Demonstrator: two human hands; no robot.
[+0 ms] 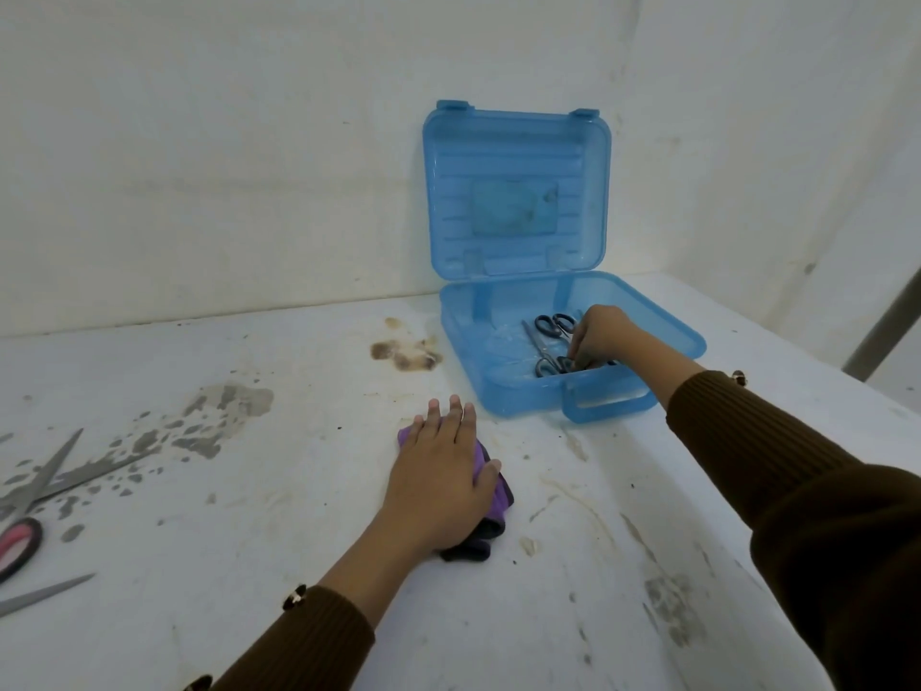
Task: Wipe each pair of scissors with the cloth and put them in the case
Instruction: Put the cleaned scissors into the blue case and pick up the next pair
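My right hand (600,336) is reaching into the open blue case (663,336) at the far right, fingers curled down onto dark-handled scissors (548,347) lying inside; I cannot tell whether they are pinching them. My left hand (441,478) is pressing flat, fingers together, on the purple cloth (491,496) on the stained table (279,516). Red-handled scissors (30,511) are lying at the near left edge.

No text can be read anywhere. The case (518,192) lid carries a label beyond the fingers, too blurred to make out.
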